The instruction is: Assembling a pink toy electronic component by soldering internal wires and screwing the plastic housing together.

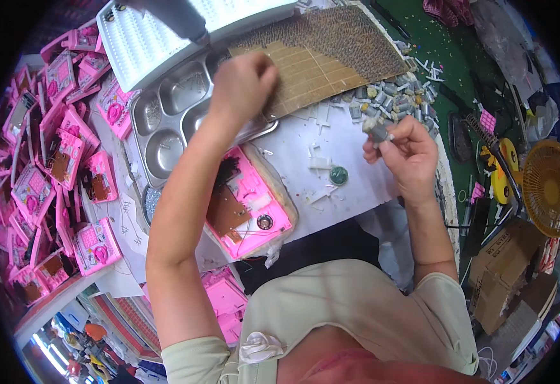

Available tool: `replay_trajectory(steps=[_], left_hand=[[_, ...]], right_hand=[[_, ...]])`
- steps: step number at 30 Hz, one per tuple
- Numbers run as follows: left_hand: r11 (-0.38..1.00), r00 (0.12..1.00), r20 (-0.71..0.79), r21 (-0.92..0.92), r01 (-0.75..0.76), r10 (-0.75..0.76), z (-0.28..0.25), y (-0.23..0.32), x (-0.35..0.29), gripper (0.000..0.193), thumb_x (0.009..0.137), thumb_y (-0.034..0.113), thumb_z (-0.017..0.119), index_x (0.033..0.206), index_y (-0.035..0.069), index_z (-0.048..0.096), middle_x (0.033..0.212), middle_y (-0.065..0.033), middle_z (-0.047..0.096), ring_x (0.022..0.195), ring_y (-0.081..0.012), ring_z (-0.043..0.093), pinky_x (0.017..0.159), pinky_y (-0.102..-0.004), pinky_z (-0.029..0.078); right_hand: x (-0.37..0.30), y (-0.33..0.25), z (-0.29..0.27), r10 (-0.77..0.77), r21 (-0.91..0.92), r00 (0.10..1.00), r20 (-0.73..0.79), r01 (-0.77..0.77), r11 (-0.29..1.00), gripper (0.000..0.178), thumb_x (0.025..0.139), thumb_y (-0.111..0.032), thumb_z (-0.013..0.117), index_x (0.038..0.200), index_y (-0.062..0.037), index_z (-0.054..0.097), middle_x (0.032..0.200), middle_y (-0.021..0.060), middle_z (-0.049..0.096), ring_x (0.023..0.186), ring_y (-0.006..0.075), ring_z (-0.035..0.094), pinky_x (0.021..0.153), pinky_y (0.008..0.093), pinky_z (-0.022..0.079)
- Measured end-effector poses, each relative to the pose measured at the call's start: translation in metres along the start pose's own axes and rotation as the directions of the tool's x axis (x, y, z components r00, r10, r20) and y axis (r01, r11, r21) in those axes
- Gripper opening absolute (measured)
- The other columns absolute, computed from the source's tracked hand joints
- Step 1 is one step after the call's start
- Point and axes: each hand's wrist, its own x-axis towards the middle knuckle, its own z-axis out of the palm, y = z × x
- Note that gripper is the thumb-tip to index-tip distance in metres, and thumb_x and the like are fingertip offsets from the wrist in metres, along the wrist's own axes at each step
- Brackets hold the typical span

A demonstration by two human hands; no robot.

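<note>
My right hand [411,157] pinches a small grey motor [377,130] between thumb and fingers, beside a heap of similar small motors [395,99]. Slightly blurred, my left hand [245,86] is closed with curled fingers over the edge of the metal compartment tray [198,118] and the brown board [312,80]; whatever it may hold is hidden. Many small dark pieces cover the far part of that board. Closer to me, an opened pink toy casing [270,221] lies on a padded holder, showing a brown circuit board [227,214], a round speaker [264,222] and thin wires.
Pink toy casings [33,192] are heaped on the left. A dark power screwdriver [181,22] hangs above the white perforated tray [145,48]. White plastic bits and a round green-topped piece [338,176] lie mid-table. At right are a brown basket [549,185] and cardboard [504,269].
</note>
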Motion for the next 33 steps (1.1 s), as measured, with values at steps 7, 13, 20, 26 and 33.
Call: replay_trajectory(steps=[7, 13, 20, 26, 33], left_hand=[[0.971, 0.984, 0.002, 0.161, 0.177, -0.179, 0.032, 0.006, 0.049, 0.027, 0.085, 0.033, 0.073, 0.092, 0.007, 0.078, 0.092, -0.0173, 0.075, 0.092, -0.0365, 0.072, 0.084, -0.0477, 0.056], [0.926, 0.981, 0.009, 0.332, 0.179, -0.193, 0.044, 0.010, 0.062, 0.031, 0.084, 0.037, 0.074, 0.096, 0.008, 0.079, 0.097, -0.0180, 0.076, 0.094, -0.0377, 0.072, 0.086, -0.0479, 0.057], [0.882, 0.940, 0.022, 0.353, 0.311, -0.340, 0.048, 0.008, 0.073, 0.030, 0.085, 0.023, 0.070, 0.102, -0.001, 0.075, 0.108, -0.0276, 0.072, 0.107, -0.0418, 0.069, 0.095, -0.0492, 0.055], [0.886, 0.944, -0.004, 0.343, 0.312, -0.331, 0.054, 0.015, 0.077, 0.035, 0.085, 0.023, 0.072, 0.106, -0.005, 0.072, 0.114, -0.0280, 0.071, 0.110, -0.0421, 0.068, 0.094, -0.0496, 0.056], [0.891, 0.934, -0.015, 0.297, 0.344, -0.356, 0.050, 0.022, 0.070, 0.034, 0.085, 0.022, 0.072, 0.104, -0.006, 0.074, 0.109, -0.0294, 0.071, 0.105, -0.0432, 0.070, 0.093, -0.0500, 0.056]], right_hand=[[-0.003, 0.011, -0.007, 0.189, 0.026, 0.980, 0.058, -0.191, 0.981, 0.010, 0.088, 0.005, 0.076, 0.092, 0.0022, 0.067, 0.088, 0.0096, 0.072, 0.077, 0.0127, 0.068, 0.070, 0.0254, 0.055], [-0.011, 0.013, -0.015, 0.188, -0.023, 0.980, 0.059, -0.187, 0.982, 0.011, 0.087, 0.005, 0.077, 0.093, 0.0036, 0.069, 0.091, 0.0089, 0.072, 0.083, 0.0117, 0.067, 0.074, 0.0248, 0.054], [-0.020, -0.004, -0.024, 0.244, -0.106, 0.968, 0.052, -0.237, 0.966, 0.009, 0.087, 0.006, 0.076, 0.095, 0.0052, 0.071, 0.093, 0.0077, 0.071, 0.084, 0.0119, 0.066, 0.075, 0.0251, 0.054], [-0.030, -0.010, -0.027, 0.273, -0.238, 0.962, 0.032, -0.258, 0.937, 0.009, 0.087, 0.002, 0.078, 0.092, 0.0038, 0.071, 0.090, 0.0041, 0.070, 0.080, 0.0083, 0.064, 0.071, 0.0225, 0.052], [-0.027, 0.011, -0.024, 0.292, -0.524, 0.954, 0.065, -0.217, 0.824, 0.024, 0.083, -0.004, 0.078, 0.104, -0.0053, 0.068, 0.076, -0.0013, 0.065, 0.065, 0.0036, 0.054, 0.060, 0.0216, 0.044]])
